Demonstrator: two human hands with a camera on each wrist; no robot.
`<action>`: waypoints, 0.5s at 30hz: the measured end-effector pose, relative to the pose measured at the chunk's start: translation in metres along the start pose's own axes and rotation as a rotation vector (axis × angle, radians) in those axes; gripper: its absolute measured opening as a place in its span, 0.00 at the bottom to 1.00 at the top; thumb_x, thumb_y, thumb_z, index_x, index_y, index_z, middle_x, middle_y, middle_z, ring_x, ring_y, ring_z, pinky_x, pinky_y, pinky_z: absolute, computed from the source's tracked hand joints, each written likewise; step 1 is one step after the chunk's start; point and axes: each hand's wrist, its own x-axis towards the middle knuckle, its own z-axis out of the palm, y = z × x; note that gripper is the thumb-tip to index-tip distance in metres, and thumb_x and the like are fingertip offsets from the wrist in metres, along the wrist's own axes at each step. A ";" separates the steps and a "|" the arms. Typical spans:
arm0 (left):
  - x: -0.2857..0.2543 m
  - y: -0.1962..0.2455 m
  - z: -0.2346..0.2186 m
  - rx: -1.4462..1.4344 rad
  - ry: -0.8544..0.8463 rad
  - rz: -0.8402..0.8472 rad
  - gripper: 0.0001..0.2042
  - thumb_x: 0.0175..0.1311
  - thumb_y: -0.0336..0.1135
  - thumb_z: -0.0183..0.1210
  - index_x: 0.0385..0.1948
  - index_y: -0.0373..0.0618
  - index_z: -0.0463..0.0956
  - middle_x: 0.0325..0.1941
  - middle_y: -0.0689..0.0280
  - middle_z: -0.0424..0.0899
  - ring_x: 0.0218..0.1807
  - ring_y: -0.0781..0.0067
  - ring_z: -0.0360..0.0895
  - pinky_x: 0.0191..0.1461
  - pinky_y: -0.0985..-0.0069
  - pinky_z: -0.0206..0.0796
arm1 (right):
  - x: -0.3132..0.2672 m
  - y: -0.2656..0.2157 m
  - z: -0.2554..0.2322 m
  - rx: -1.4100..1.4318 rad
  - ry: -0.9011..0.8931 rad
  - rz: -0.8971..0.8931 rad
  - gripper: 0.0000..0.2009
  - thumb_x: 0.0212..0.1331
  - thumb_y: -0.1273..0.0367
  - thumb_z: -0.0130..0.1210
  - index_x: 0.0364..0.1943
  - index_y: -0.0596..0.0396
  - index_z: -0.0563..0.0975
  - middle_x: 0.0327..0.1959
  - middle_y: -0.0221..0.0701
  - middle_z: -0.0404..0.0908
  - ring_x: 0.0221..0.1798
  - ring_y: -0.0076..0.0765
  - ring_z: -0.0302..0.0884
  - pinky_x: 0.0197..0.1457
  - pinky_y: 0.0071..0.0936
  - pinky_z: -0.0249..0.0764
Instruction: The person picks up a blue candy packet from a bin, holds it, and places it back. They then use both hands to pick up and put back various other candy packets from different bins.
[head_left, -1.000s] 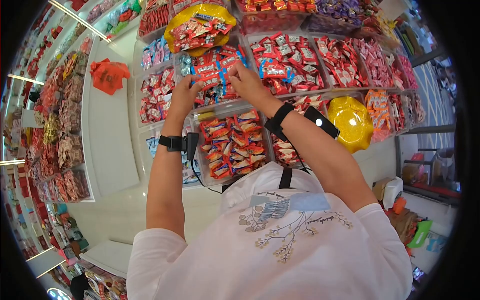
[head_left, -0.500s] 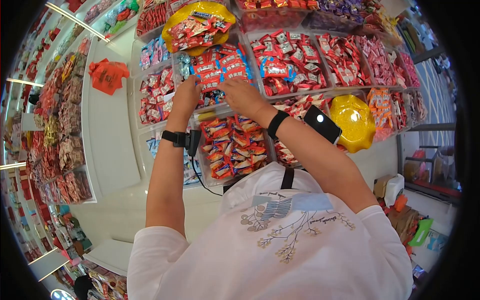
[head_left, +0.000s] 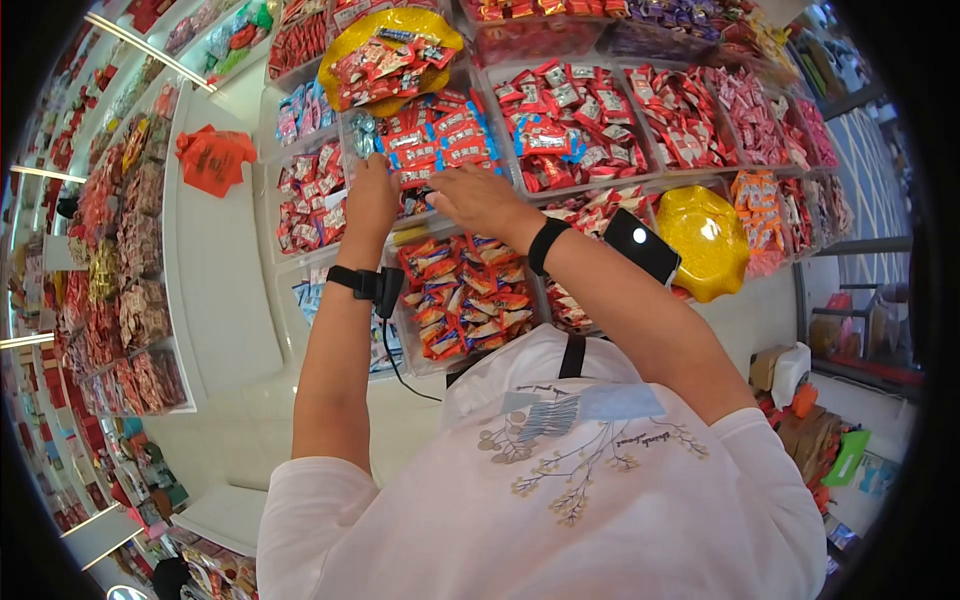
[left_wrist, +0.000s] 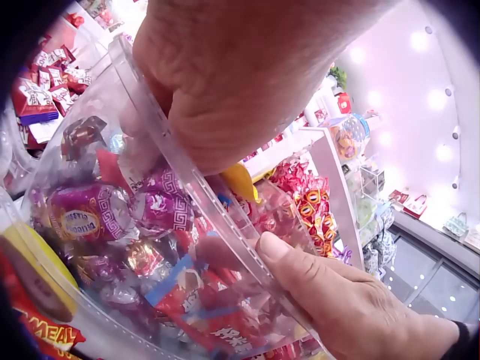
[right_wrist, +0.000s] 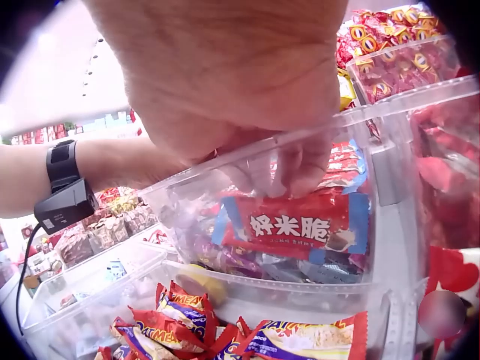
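In the head view, my left hand (head_left: 372, 200) reaches down into a clear bin with red, blue-ended rice-crisp packets (head_left: 460, 135). In the left wrist view its fingertips are blurred behind the clear wall, above purple-wrapped sweets (left_wrist: 86, 214); I cannot tell whether they pinch anything. My right hand (head_left: 485, 200) is over the same bin's near edge. Its thumb lies at the bin rim (left_wrist: 187, 169) in the left wrist view. Through the plastic in the right wrist view, its fingers (right_wrist: 304, 169) point down to the upper edge of one rice-crisp packet (right_wrist: 289, 229).
A gold dish (head_left: 340, 85) heaped with red packets sits at the bin's far side. Oatmeal sweets (head_left: 465, 300) fill the nearer bin. Right of it are a black phone-like slab (head_left: 640, 250) and a second gold dish (head_left: 705, 245). A red bag (head_left: 215, 160) lies on the left counter.
Both hands have come down toward the bin's near edge, the left one slightly leftward. Rice-crisp packets that the hands covered now lie exposed in rows beyond them.
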 end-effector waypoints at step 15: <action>-0.017 0.026 -0.044 -0.740 -0.018 -0.357 0.14 0.71 0.41 0.62 0.46 0.39 0.78 0.33 0.66 0.81 0.31 0.78 0.78 0.32 0.80 0.68 | -0.037 0.097 -0.122 -0.218 0.191 0.299 0.16 0.60 0.63 0.65 0.51 0.51 0.80 0.49 0.39 0.82 0.55 0.53 0.77 0.58 0.48 0.75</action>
